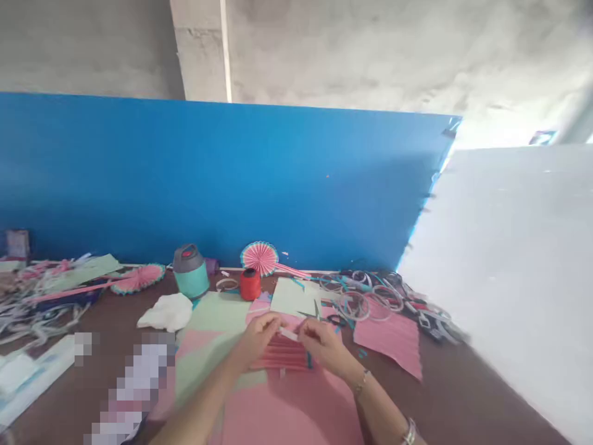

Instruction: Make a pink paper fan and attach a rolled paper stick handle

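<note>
A small white strip [289,334] is stretched between my two hands, pinched at its left end by my left hand [258,337] and at its right end by my right hand [323,346]. Just below it lies a pleated pink piece [280,358] with a blue strip near its right side. Under that spreads a large pink sheet [287,411]. Pale green sheets [295,296] lie behind and to the left of my hands, and dark scissors [317,309] seem to rest on the one behind.
A red thread spool [251,285], a teal and grey container [191,272] and a round pink fan [260,258] stand near the blue partition [208,179]. White cloth [167,312] lies left. Hoops [354,305], a pink sheet [391,342] and tangled items lie right.
</note>
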### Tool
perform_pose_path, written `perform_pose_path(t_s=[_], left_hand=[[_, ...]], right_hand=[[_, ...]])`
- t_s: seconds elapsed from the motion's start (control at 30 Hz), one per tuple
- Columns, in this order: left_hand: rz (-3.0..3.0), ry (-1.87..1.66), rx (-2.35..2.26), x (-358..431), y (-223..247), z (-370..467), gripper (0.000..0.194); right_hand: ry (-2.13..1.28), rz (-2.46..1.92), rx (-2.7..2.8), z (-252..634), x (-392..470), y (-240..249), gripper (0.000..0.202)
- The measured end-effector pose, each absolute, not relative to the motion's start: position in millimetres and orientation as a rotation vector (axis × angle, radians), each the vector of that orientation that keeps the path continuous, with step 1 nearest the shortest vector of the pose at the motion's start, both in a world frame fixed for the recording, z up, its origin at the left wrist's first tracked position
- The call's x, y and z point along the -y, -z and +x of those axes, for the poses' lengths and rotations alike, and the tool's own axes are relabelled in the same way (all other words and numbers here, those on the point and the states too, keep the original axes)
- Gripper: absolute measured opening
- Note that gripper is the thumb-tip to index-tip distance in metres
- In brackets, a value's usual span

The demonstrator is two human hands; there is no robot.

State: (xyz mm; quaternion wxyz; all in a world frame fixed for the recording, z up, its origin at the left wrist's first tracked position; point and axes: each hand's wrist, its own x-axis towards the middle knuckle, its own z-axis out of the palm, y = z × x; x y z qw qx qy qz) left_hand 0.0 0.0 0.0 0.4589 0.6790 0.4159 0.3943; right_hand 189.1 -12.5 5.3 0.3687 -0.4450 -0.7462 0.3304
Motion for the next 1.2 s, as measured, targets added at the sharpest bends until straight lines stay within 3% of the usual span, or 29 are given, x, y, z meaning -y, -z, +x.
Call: perform_pose_path(t_s=[0.7, 0.97, 1.2], left_hand=[[1.600, -0.923, -1.026, 4, -6, 3, 0.034], [1.606, -0.899, -0.955, 6, -11, 2, 0.019], [1.641, -0.900, -0.942, 8, -10, 3, 0.022]], right_hand=[[-0.930, -1.153, 1.887, 195, 11, -1, 0.012], [-0.875, -1.178, 1.905, 195, 10, 1, 0.013], [-0.832, -1.210, 1.918, 194, 11, 0, 0.013]])
